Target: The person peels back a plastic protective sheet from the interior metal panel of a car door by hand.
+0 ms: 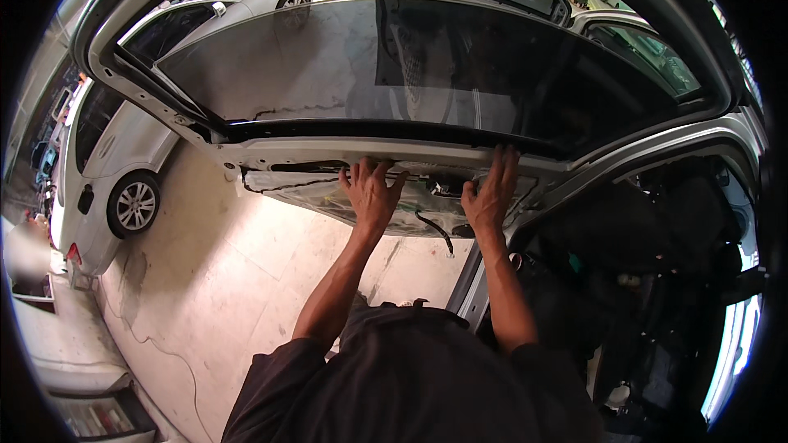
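In front of me is a car door with its inner trim off, its bare metal panel (pixel 312 197) showing under tinted window glass (pixel 271 57). A black strip (pixel 328 129) runs along the base of the glass. My left hand (pixel 373 195) is open, its fingers spread on the ledge below that strip. To its right, my right hand (pixel 494 190) is open too, fingers stretched up against the strip and the thumb held apart. Between the hands sits an opening with a dark part (pixel 446 187). A black cable (pixel 435 230) dangles below it. Neither hand visibly grips anything.
The dark car interior (pixel 624 279) lies at my right, beside the door sill (pixel 472 287). A silver car (pixel 123 172) stands on the left, another car (pixel 246 4) beyond the glass. A thin cord (pixel 176 353) lies across the pale floor (pixel 246 279).
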Motion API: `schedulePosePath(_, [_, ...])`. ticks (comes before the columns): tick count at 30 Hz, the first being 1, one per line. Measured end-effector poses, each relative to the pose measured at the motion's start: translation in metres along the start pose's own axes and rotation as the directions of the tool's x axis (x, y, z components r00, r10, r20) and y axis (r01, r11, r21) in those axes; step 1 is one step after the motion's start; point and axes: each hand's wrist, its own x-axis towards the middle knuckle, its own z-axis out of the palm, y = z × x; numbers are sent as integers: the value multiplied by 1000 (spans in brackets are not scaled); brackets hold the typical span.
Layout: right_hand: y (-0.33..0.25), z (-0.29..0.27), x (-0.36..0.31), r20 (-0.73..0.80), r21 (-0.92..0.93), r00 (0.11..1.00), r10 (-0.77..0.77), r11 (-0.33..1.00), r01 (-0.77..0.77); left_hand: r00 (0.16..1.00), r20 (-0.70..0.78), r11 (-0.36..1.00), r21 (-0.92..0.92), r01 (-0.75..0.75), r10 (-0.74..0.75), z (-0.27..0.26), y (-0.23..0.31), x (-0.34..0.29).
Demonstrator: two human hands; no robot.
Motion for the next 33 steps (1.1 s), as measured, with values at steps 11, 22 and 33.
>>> schedulePosePath(11, [-2,-3,3,23,-8,1000,15,1000,-15,989,101,993,-72,-97,104,-2,-18,-4])
schedulePosePath(22, [-4,-3,4,63,12,998,-2,1000,1,971,-23,968,-80,-238,236,7,-5,-11])
schedulePosePath(33, [0,-15,3,96,41,995,-18,999,14,998,3,996,-72,61,-61,2,24,-5])
